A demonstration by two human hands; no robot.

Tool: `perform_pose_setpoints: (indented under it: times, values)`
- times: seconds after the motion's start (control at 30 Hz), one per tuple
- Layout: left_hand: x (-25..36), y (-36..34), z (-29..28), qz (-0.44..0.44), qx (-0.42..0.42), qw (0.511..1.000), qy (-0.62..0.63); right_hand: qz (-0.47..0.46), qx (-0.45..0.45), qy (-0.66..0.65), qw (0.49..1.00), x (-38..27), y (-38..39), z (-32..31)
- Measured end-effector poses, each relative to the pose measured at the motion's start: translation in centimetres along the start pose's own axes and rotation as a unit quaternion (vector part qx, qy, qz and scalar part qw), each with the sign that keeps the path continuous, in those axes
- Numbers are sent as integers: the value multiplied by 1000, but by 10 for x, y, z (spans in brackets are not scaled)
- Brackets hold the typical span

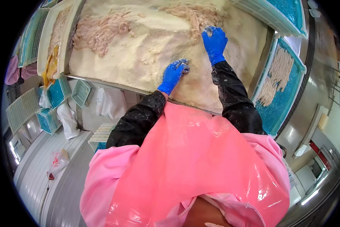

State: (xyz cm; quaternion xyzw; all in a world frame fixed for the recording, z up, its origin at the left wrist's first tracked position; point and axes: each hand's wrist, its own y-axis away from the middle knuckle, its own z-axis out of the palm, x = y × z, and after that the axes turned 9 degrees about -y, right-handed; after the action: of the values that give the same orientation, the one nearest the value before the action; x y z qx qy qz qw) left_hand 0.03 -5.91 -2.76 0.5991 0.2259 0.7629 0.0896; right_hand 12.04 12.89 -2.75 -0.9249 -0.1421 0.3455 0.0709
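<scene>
Right hand [215, 42] curls near the strips [195, 19] beyond it; whether gripping, I cannot tell. They look soft, slippery, better scooped underneath.

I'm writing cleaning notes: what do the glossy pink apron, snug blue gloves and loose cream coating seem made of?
Glossy pink apron: probably vinyl or plastic-coated fabric, given its sharp highlights.
Snug blue gloves: smooth, likely thin nitrile or latex, given their close, stretchy-looking fit.
Loose cream coating: matte powder, perhaps flour or fine crumbs, lying in drifts.
</scene>
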Motion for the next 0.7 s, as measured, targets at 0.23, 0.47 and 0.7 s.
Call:
perform_pose_setpoints:
  times: [0.23, 0.47, 0.7]
  values:
    - [0, -2, -1, 26, -8, 998, -53, 60, -49, -82, 994, -7, -19, 16]
    - [-15, -4, -4, 22, -10, 999, -37, 233, -134, -536, 801, 3, -26, -13]
    - [-4, -2, 5, -15, 5, 1000, 27, 15, -153, -185, 971, 19, 48, -44]
